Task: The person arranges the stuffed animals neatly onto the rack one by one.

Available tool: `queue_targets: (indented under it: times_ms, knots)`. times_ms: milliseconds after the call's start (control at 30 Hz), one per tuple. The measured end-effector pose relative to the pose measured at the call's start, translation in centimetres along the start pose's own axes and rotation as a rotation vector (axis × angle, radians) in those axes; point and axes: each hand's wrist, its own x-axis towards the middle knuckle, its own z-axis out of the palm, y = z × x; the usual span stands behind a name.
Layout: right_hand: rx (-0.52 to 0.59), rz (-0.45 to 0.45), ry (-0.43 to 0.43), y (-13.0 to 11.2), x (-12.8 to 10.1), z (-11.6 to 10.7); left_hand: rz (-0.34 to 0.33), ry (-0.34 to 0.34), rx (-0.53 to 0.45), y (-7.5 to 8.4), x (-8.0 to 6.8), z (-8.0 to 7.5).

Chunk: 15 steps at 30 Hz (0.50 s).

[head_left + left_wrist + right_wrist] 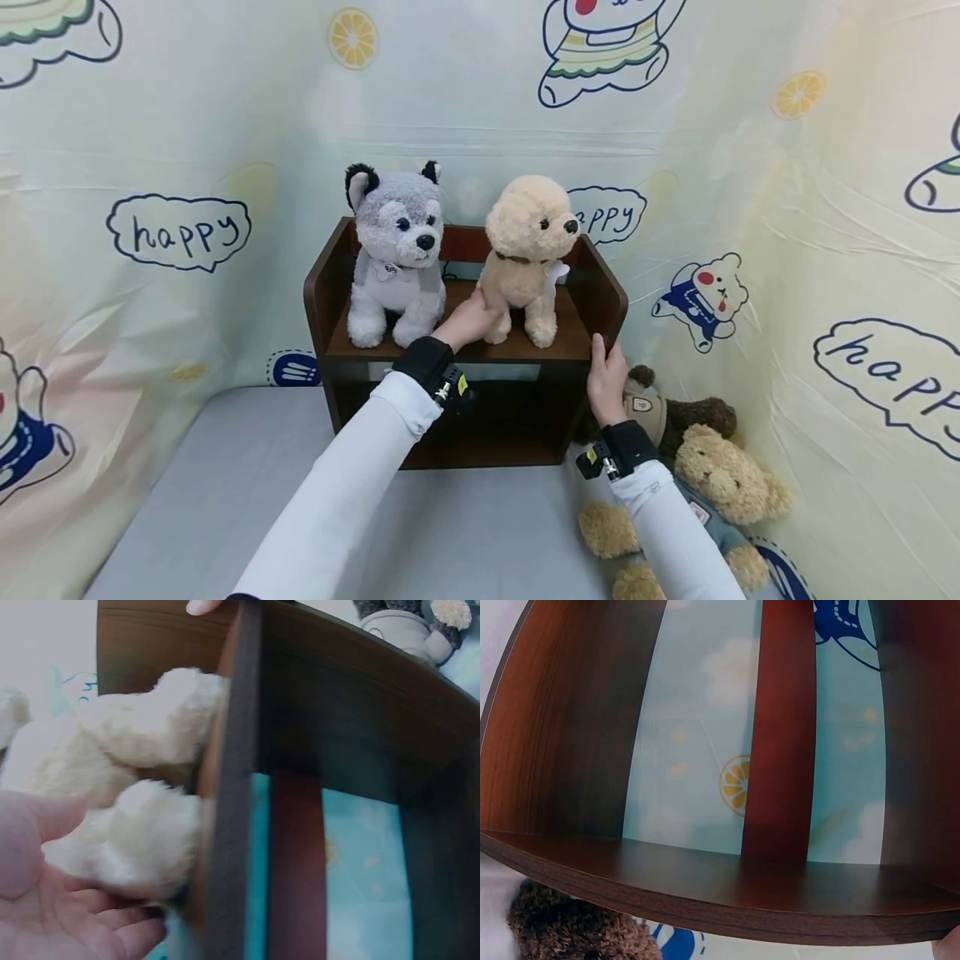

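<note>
A cream plush dog (523, 279) sits upright on the top board of a small dark brown wooden shelf (457, 354). My left hand (471, 321) holds it low on its left side, thumb and curled fingers around a fluffy leg (150, 840) in the left wrist view. Beside it, on the left of the same board, sits a grey and white plush husky (397, 258). My right hand (606, 379) grips the front edge of the shelf's right side panel. Only a sliver of that hand shows in the right wrist view, and some of its fingers are hidden.
Right of the shelf, a dark brown plush bear (697, 417) and a light brown teddy bear (723, 475) lie on the grey surface (480, 533). The shelf's lower compartment (690, 866) has a red-brown back slat (784, 735). A printed cloth wall (247, 108) stands behind.
</note>
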Motion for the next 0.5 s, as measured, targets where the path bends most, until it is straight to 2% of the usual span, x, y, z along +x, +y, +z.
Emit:
queue_targets:
  times_ms: [67, 133, 167, 233, 300, 367, 400, 500]
  knots:
    - [0.005, -0.004, 0.001, 0.0, 0.0, -0.1, 0.008, -0.045, 0.026, 0.4, -0.7, -0.9]
    - [0.000, -0.006, -0.004, 0.0, 0.0, -0.1, 0.003, -0.073, 0.077, 0.5, -0.6, -1.6]
    - [-0.004, -0.008, -0.005, 0.0, 0.0, -0.2, 0.036, -0.070, 0.104, 0.2, -0.4, -1.8]
    - [-0.003, -0.015, -0.008, 0.0, -0.1, -0.2, 0.029, -0.074, 0.161, 0.9, -1.0, -2.5]
    - [-0.004, -0.020, -0.008, 0.0, -0.1, -0.2, -0.013, -0.085, 0.190, 2.8, -2.8, -3.2]
    - [0.004, -0.027, -0.004, -0.1, -0.2, -0.1, -0.043, -0.094, 0.166, 4.6, -4.7, -3.8]
    - [0.007, -0.029, -0.003, -0.1, -0.2, -0.1, -0.089, -0.110, 0.147, 5.8, -5.8, -4.1]
    - [0.006, -0.026, -0.002, -0.3, -0.3, -0.1, -0.120, -0.132, 0.080, 7.2, -7.5, -4.7]
